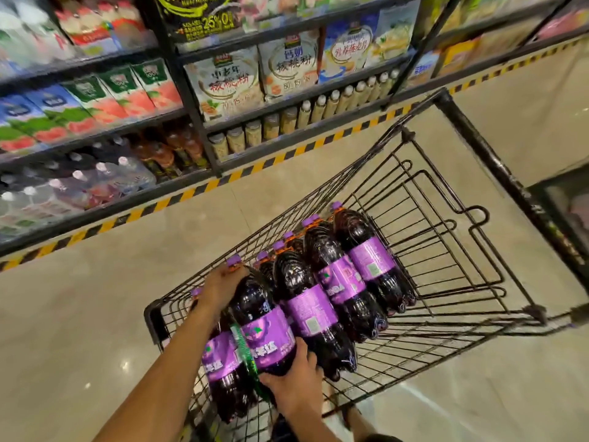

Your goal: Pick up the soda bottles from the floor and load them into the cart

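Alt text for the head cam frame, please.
A person holds a purple-labelled soda bottle over a wire shopping cart, left hand gripping near its neck and right hand gripping its base. Several matching bottles lie in a row inside the cart. Stocked store shelves line the aisle behind.

Dark metal shelving [190, 100] is running along the aisle, carrying juice cartons [105, 97], powder bags [229, 82] and bottled drinks [105, 177]. Yellow-black hazard tape [210, 185] is edging its base. Glossy beige floor tiles [79, 330] are reflecting overhead light.
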Motion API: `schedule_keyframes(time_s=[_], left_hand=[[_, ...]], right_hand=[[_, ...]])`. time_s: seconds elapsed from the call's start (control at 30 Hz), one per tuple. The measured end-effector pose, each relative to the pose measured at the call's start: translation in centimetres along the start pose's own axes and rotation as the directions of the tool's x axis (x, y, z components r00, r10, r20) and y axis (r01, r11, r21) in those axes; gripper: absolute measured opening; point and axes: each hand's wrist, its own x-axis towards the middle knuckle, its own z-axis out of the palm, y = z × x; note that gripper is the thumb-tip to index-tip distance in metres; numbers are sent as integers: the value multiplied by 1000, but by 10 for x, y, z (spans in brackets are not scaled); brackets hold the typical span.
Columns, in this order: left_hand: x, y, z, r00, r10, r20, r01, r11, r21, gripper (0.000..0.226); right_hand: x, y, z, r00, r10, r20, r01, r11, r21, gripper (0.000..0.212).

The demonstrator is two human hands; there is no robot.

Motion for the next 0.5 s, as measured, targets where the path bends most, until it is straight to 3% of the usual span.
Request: schedule_keyframes(time_s=[0.07, 0.27, 0.4, 0.5], left_hand=[[0, -4, 5, 999, 26, 23, -27, 999, 47, 22], [-1, -5, 6, 997, 68, 40, -74, 983, 166, 63], [-7, -9, 4, 996, 90, -5, -86, 968, 238, 67], [-14, -12, 7, 984, 179, -19, -150, 874, 461, 78]], right_hand=[[-3, 0, 6, 1000, 2, -19, -2, 999, -36, 105], [-6, 4, -2, 998, -64, 2, 64, 985, -162, 103], [-2, 0, -24, 986, -163, 29, 162, 916, -367, 92], [5, -1, -51, 964, -249, 96, 264, 840, -474, 80]])
